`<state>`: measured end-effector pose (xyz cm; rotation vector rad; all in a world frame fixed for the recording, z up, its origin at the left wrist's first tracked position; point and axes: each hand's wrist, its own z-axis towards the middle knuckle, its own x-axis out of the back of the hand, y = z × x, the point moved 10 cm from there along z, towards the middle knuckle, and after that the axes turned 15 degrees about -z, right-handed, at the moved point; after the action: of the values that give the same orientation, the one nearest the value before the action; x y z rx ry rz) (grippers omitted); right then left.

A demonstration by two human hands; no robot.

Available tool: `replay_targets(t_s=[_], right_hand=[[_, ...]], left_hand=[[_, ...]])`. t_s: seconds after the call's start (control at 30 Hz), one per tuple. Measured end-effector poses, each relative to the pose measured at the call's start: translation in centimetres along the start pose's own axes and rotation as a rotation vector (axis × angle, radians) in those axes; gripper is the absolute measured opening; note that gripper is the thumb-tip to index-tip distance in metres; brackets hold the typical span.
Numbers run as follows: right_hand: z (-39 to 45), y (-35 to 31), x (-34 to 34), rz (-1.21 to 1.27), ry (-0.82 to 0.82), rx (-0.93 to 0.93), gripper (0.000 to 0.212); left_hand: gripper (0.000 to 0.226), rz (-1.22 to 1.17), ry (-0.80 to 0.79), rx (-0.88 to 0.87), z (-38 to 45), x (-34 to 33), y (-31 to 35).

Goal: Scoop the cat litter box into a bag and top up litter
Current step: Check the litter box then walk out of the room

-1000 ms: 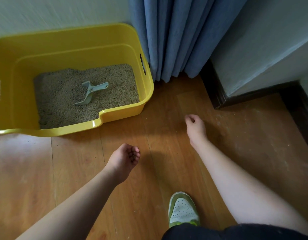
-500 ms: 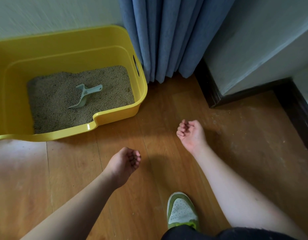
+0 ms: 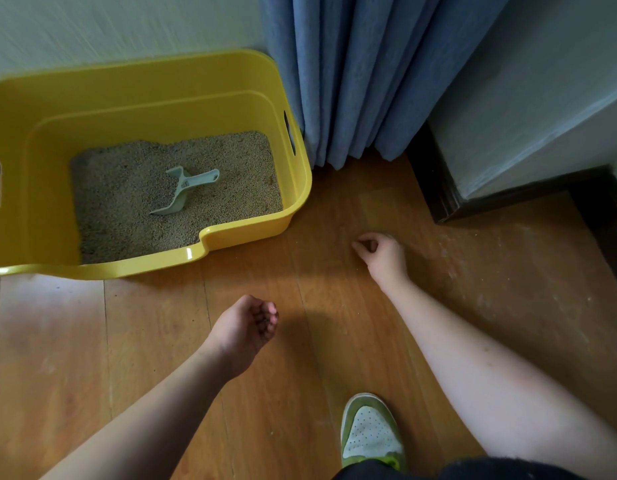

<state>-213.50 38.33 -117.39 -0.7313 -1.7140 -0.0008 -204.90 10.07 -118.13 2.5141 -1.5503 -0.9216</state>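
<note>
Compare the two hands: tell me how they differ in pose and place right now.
The right hand is down at the wooden floor, fingertips pinched together; the left hand hangs above the floor, palm turned up, fingers loosely cupped. The right reaches farther forward, the left stays nearer the shoe. Neither touches the scoop.

Bare forearms, no sleeves, watch or rings visible on left hand (image 3: 246,329) or right hand (image 3: 381,252). Short, rounded fingernails on the left. On one foot, a low sneaker (image 3: 369,433): white perforated toe panel, green overlay round the toe, brighter yellow-green trim along the edge nearest the dark garment (image 3: 473,471). That garment black or very dark, slightly fuzzy at its hem, just behind the sneaker, covering the leg at the bottom edge of view. Second foot out of sight.
</note>
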Motion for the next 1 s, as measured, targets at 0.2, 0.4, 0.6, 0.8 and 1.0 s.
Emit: replay_targets(t_s=[0.2, 0.4, 0.6, 0.8, 1.0], right_hand=[[-0.1, -0.5, 0.1, -0.102, 0.066, -0.007, 0.018], [-2.2, 1.4, 0.2, 0.538, -0.055, -0.300, 0.029], [-6.8, 0.9, -4.7, 1.567, -0.509, -0.581, 0.010], [-9.5, 1.0, -4.4, 1.632, -0.563, -0.477, 0.014], [-10.5, 1.7, -5.4, 1.571, -0.543, -0.500, 0.012]], left_hand=[[0.028, -0.018, 0.011, 0.001, 0.1, 0.8, 0.1], [0.029, -0.013, 0.006, 0.011, 0.0, 0.5, 0.1], [0.030, -0.027, -0.016, 0.037, 0.1, -1.6, -0.7], [0.031, -0.026, -0.063, 0.064, 0.3, -3.3, -2.1], [0.032, 0.012, -0.073, 0.071, 0.7, -3.3, -2.9]])
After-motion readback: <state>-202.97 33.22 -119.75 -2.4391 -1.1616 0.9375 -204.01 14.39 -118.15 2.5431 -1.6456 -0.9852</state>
